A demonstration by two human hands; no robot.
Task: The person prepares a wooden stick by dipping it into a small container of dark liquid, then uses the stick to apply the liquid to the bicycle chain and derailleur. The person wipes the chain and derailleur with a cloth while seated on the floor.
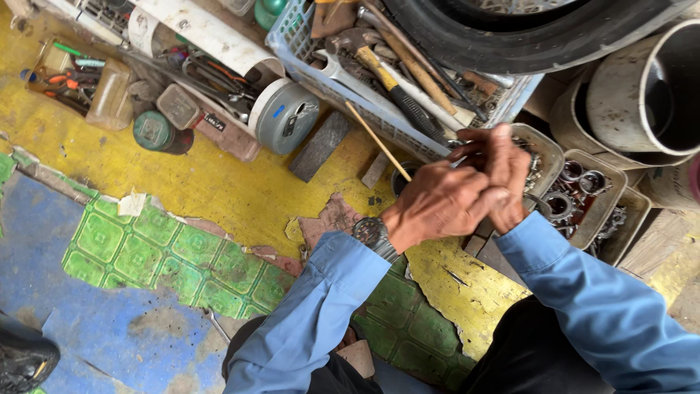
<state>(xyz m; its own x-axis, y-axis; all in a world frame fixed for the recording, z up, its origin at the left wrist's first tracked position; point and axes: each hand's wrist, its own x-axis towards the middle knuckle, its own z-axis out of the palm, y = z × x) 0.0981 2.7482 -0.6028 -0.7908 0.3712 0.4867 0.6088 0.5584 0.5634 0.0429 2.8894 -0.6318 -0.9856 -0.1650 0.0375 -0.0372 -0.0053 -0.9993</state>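
Note:
My left hand (437, 203), with a wristwatch (373, 233) on its wrist, is curled over my right hand (507, 171). Both are pressed together above the floor, just in front of the small trays of metal parts (580, 191). Whatever lies between my palms is hidden. My right fingers point up toward the plastic basket (292, 40). A thin wooden stick (373, 135) runs from the basket's side down behind my left hand; I cannot tell whether I touch it. Both arms are in blue sleeves.
The basket holds hammers, wrenches and other tools. A tyre (525, 33) and wide grey pipes (645, 91) stand at the top right. A round grey tin (286, 115), a green jar (154, 131) and boxes of small tools (69, 73) line the top left. The floor is worn yellow paint and green tile.

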